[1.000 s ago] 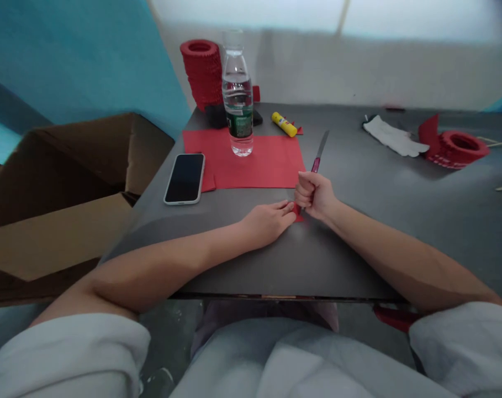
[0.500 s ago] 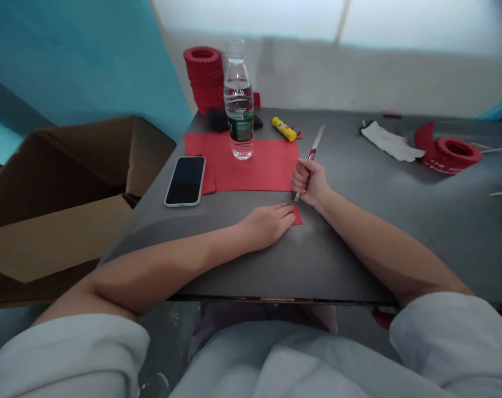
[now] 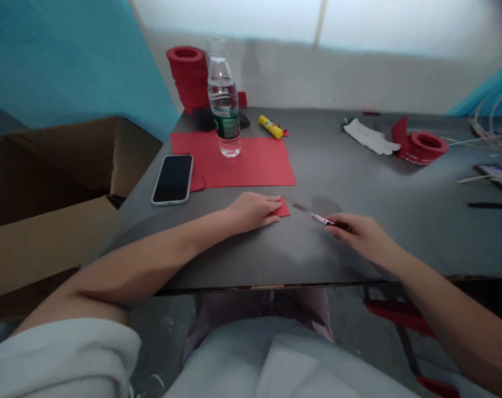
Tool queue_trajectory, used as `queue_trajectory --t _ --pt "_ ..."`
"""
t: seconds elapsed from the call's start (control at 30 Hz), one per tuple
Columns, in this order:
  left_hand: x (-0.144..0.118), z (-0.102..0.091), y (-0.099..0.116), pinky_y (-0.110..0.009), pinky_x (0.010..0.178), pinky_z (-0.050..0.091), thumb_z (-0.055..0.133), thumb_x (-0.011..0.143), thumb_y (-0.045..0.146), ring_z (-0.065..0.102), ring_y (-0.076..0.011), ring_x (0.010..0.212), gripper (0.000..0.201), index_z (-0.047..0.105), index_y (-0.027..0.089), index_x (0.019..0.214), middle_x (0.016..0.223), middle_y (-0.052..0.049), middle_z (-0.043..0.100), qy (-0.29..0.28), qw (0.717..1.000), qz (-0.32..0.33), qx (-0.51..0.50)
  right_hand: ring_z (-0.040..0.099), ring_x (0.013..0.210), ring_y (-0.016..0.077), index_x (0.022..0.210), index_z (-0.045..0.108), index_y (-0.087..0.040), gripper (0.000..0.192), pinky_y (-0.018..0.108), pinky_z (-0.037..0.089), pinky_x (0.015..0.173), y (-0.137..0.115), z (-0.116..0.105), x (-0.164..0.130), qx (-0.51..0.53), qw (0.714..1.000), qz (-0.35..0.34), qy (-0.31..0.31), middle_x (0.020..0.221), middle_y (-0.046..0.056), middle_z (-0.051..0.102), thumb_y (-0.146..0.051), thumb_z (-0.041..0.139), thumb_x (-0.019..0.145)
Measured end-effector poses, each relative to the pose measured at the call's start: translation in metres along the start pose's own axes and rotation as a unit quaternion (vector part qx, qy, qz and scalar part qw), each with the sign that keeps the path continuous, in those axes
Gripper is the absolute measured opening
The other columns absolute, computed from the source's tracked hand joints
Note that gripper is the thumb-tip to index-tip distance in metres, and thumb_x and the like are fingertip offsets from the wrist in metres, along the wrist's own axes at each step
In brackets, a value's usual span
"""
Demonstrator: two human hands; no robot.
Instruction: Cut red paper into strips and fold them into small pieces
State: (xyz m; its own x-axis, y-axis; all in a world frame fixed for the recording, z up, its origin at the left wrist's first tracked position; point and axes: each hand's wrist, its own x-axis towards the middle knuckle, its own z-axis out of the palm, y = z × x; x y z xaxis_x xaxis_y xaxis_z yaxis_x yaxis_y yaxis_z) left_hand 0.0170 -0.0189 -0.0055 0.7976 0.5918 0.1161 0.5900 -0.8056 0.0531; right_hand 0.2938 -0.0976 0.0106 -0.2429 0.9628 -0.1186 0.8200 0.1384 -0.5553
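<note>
My left hand (image 3: 255,211) lies with fingers stretched over a small piece of red paper (image 3: 283,208), pressing it on the grey table. The paper's right end sticks out past the fingertips, and the rest is under the hand. My right hand (image 3: 354,235) is closed around the pinkish handle of a knife (image 3: 322,219). Its thin blade, smeared by motion, points left toward the red paper without touching it. Behind the left hand lies a large red paper sheet (image 3: 251,166).
A water bottle (image 3: 227,119) stands on the red sheet, beside a phone (image 3: 173,179). Farther back are a red paper stack (image 3: 188,80) and a glue stick (image 3: 270,126). At right lie a white glove (image 3: 370,137) and a red ring roll (image 3: 427,146). A cardboard box (image 3: 47,221) stands left.
My right hand has moved right and toward me, turning the knife from pointing away to pointing left. My left hand stays on the small red paper. The view has shifted right.
</note>
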Motion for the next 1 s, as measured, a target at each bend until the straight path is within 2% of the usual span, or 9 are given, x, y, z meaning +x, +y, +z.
queue_trajectory --t 0.07,0.13,0.2,0.33,0.47,0.6,1.0 --pt "0.000 0.000 0.002 -0.024 0.074 0.049 0.049 0.090 0.037 0.062 -0.0177 0.104 0.032 0.061 0.023 0.115 0.129 0.000 0.056 0.010 1.000 -0.014 0.003 0.056 0.053 0.0140 0.105 0.062 -0.021 0.034 0.025 0.040 0.051 0.002 0.005 -0.012 -0.091 0.993 -0.003 0.075 0.072 0.002 0.065 -0.044 0.046 0.087" --pt "0.000 0.002 0.001 -0.022 0.074 0.048 0.046 0.090 0.036 0.062 -0.0160 0.106 0.030 0.063 0.026 0.113 0.126 0.003 0.058 0.029 0.999 -0.016 -0.011 0.061 0.061 0.0156 0.112 0.060 -0.022 0.035 0.025 0.038 0.052 0.000 0.010 -0.020 -0.186 0.973 -0.031 0.132 0.079 0.003 0.068 -0.042 0.043 0.089" --pt "0.000 0.003 -0.001 -0.021 0.076 0.048 0.045 0.091 0.037 0.061 -0.0147 0.107 0.030 0.064 0.027 0.110 0.123 0.004 0.060 0.049 0.998 -0.010 -0.030 0.062 0.068 0.0161 0.119 0.058 -0.024 0.037 0.025 0.035 0.052 -0.003 0.015 -0.025 -0.262 0.951 -0.073 0.145 0.083 0.003 0.068 -0.040 0.039 0.092" --pt "0.001 0.003 -0.004 -0.022 0.083 0.048 0.044 0.091 0.039 0.060 -0.0154 0.108 0.032 0.065 0.025 0.111 0.122 0.002 0.061 0.055 0.997 -0.012 -0.057 0.055 0.058 0.0131 0.125 0.057 -0.027 0.039 0.027 0.025 0.048 -0.013 0.025 -0.031 -0.355 0.920 -0.108 0.126 0.072 0.002 0.062 -0.038 0.033 0.095" --pt "0.002 0.002 -0.003 -0.024 0.085 0.049 0.043 0.091 0.042 0.060 -0.0169 0.109 0.035 0.064 0.025 0.113 0.122 0.001 0.061 0.051 0.996 -0.024 -0.072 0.051 0.056 0.0118 0.128 0.055 -0.028 0.040 0.029 0.020 0.047 -0.022 0.032 -0.029 -0.380 0.911 -0.112 0.116 0.069 0.002 0.059 -0.037 0.032 0.096" --pt "0.002 0.001 -0.003 -0.024 0.085 0.049 0.042 0.092 0.043 0.059 -0.0167 0.110 0.035 0.064 0.025 0.113 0.122 0.001 0.061 0.047 0.996 -0.020 -0.076 0.050 0.057 0.0116 0.129 0.053 -0.028 0.040 0.029 0.020 0.047 -0.025 0.035 -0.024 -0.376 0.914 -0.114 0.103 0.071 0.002 0.059 -0.036 0.031 0.097" --pt "0.002 0.002 -0.005 -0.020 0.076 0.046 0.039 0.093 0.042 0.061 -0.0147 0.106 0.035 0.064 0.028 0.111 0.120 0.004 0.062 0.044 0.996 -0.014 -0.071 0.051 0.056 0.0117 0.126 0.057 -0.024 0.041 0.028 0.024 0.048 -0.012 0.028 -0.028 -0.371 0.908 -0.137 0.141 0.071 0.002 0.059 -0.034 0.030 0.097"
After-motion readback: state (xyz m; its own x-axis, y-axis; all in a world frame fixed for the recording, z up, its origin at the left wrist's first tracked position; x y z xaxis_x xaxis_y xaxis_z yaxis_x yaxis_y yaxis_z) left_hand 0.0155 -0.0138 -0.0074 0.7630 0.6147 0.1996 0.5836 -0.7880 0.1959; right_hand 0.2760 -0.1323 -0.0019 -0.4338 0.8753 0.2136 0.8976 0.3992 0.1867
